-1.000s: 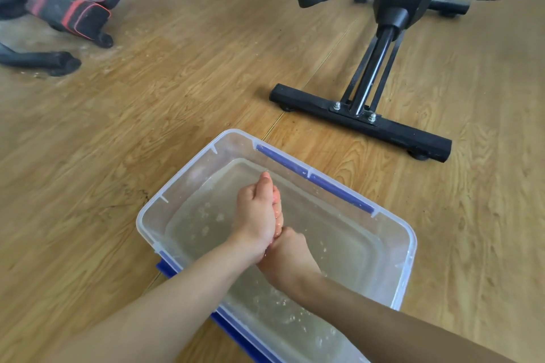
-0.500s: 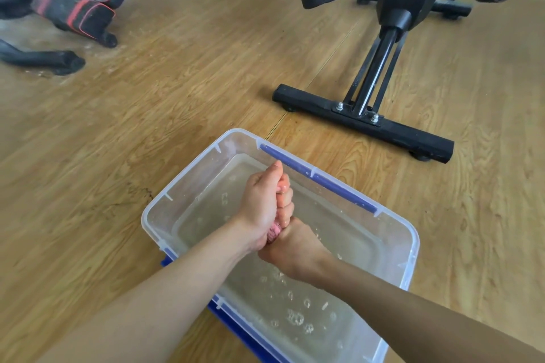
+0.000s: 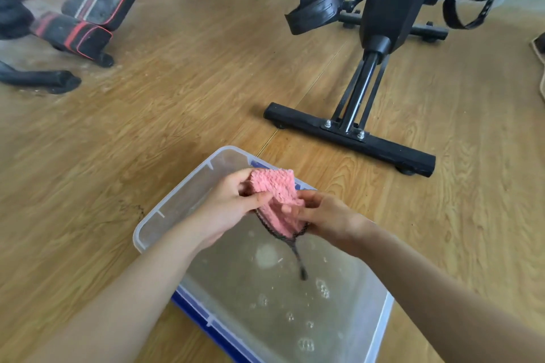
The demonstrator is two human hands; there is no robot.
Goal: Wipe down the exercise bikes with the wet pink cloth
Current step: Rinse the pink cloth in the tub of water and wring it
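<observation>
1. The cloth (image 3: 275, 197) was held above the far end of the tub (image 3: 165, 203), probably so drips fell back into the water.
2. The left hand (image 3: 233, 209) pinched its left edge, and the right hand (image 3: 327, 215) gripped its lower right, fingers curled.
3. Both forearms reached over the tub's near side, apparently to spread the cloth open.
4. The bike (image 3: 395, 3) stood beyond the tub, seemingly unwiped.
</observation>
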